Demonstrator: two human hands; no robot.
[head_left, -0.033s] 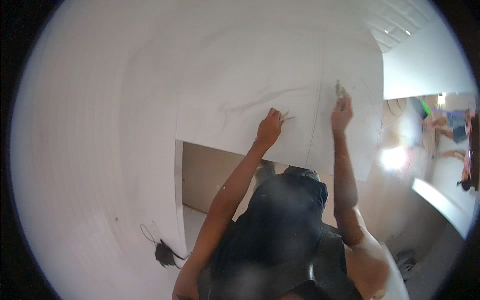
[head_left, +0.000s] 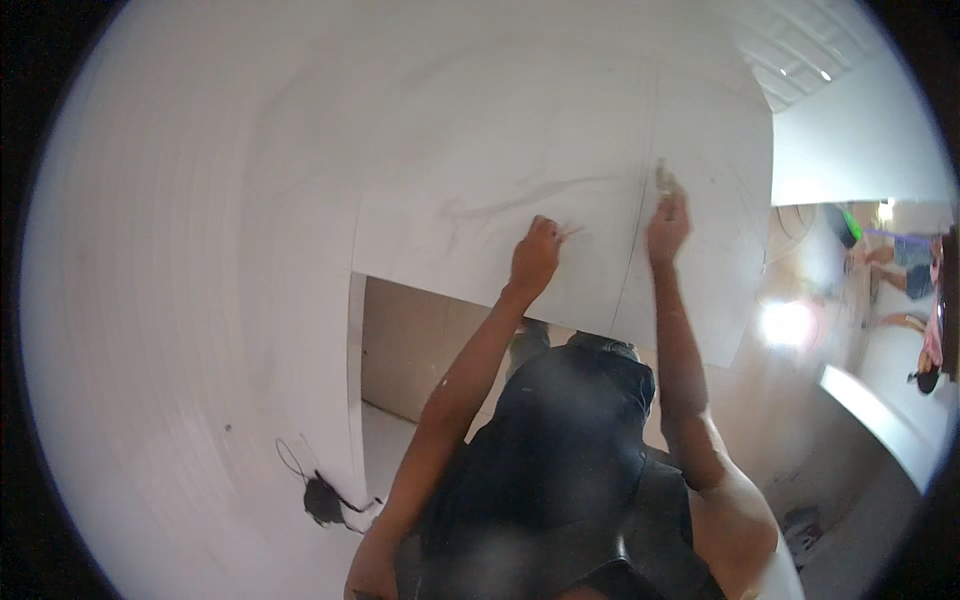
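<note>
My left hand (head_left: 537, 258) is closed on a thin, short stick-like piece (head_left: 570, 232), whose tip points right over a large white panel (head_left: 480, 130). To its right, my right hand (head_left: 668, 232) grips a small, pale, blurred tool (head_left: 666, 182) that sticks out beyond the fingers; its exact kind is not clear. A thin dark line (head_left: 634, 240) runs up the panel between the hands, close to the right hand. Grey smudges (head_left: 540, 193) mark the panel beyond my left hand. Both forearms reach forward over the panel's near edge.
A black corded object (head_left: 322, 500) lies on the white surface at lower left, beside a rectangular opening (head_left: 410, 345). A bright light (head_left: 787, 323) glares at right. Farther right, another person (head_left: 918, 270) is partly visible. A white wall panel (head_left: 850, 160) stands at upper right.
My right hand has shifted slightly left with the small tool, nearer the dark line. The left hand has barely moved. The whole view has tilted a little.
</note>
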